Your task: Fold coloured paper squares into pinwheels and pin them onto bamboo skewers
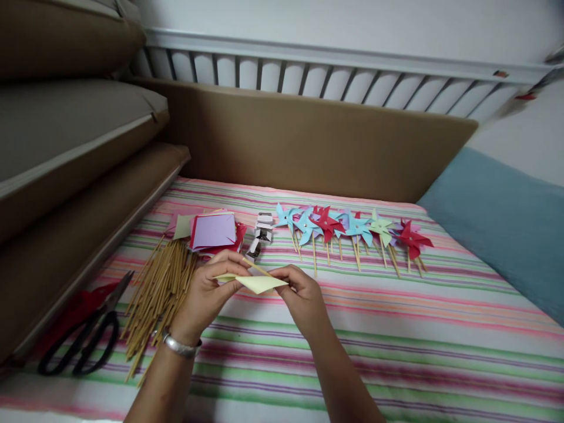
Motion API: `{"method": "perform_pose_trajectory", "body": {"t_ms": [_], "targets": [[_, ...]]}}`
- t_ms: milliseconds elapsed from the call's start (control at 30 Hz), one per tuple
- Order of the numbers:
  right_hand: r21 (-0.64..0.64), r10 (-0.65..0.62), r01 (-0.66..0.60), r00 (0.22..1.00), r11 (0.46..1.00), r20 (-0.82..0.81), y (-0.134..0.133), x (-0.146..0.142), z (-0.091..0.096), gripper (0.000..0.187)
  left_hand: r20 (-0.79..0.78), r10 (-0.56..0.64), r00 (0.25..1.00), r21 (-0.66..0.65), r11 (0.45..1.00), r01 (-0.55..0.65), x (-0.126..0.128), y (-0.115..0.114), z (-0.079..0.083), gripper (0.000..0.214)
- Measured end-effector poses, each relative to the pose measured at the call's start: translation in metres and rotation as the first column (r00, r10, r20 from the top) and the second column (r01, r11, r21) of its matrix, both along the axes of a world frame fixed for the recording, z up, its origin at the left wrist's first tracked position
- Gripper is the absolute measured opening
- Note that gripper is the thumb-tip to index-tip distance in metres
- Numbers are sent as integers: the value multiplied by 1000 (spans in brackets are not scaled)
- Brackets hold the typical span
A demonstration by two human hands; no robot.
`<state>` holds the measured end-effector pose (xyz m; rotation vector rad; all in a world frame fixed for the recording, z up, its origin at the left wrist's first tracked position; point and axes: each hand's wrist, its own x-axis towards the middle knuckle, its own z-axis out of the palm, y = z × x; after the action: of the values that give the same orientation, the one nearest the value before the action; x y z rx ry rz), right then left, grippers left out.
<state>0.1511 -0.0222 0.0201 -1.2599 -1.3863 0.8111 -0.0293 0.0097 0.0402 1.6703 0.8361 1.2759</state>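
My left hand (pixel 210 294) and my right hand (pixel 302 296) hold a pale yellow folded paper (pixel 258 284) between them, above a striped cloth. Both hands pinch it, one at each end. A thin wooden stick (pixel 257 268) lies across the paper at my left fingertips. A silver bracelet (pixel 180 345) sits on my left wrist. Just beyond my left hand lies a stack of coloured paper squares (pixel 214 231), purple on top.
A row of finished paper pinwheels (pixel 352 229) on sticks lies at the back. A heap of wooden sticks (pixel 156 296) and black scissors (pixel 86 338) lie at the left. A small black-and-white item (pixel 262 235) sits mid-cloth. Brown cushions (pixel 66 147) rise left, a blue cushion (pixel 502 229) right.
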Motion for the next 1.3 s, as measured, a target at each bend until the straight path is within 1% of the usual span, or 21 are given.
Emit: {"method": "perform_pose_trajectory", "body": {"t_ms": [67,200,333,533,800,1100,1300], "targets": [[3,-1,1,1000,1000,1,0,-1,2,11,17,14,1000,14,1000,-14,-1,0,-1,7],[27,6,-6,1000,1000,23,-1,-2,5,12,53,6,999,43,999,-8,-3,0,-2,6],[46,13,-16,999,999,52,-2,-3,5,14,74,6,997,51,999,-9,-5,-3,-1,7],[72,21,-25,999,997,47,-4,-7,5,12,103,27,994,49,998,-33,-8,-4,-2,6],[131,11,-17,999,991,45,-3,-7,-1,12,82,27,996,54,998,-31,-10,-5,-1,6],[128,10,-17,999,992,50,-5,-7,-1,12,54,43,998,75,996,-47,-11,-6,1,6],[138,12,-19,999,990,52,-3,-6,-2,12,56,37,998,93,995,-42,-11,-5,-2,6]]}}
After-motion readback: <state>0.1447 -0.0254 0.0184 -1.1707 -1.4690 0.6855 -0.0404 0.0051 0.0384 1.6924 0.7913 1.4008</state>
